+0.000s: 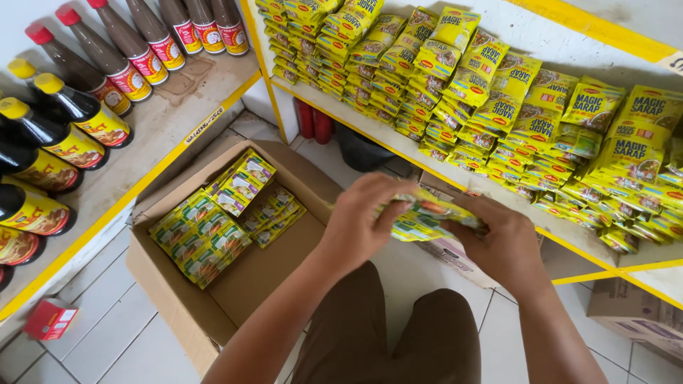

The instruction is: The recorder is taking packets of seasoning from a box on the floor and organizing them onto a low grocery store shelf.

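Together, the left hand (pixel 359 224) and right hand (pixel 498 242) clasp a yellow-green sachet strip (pixel 427 217) above the open cardboard box (pixel 178 306).

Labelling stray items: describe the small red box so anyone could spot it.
Start at the open brown cardboard carton of sachet strips on the white tiled floor. Left of it, under the bottle shelf, lies the small red cardboard box, the only red thing on the floor there.

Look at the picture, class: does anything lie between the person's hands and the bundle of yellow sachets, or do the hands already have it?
Nothing visible lies between them. The left hand and the right hand both grip the bundle of yellow sachets directly, above the person's knees and beside the open cardboard box.
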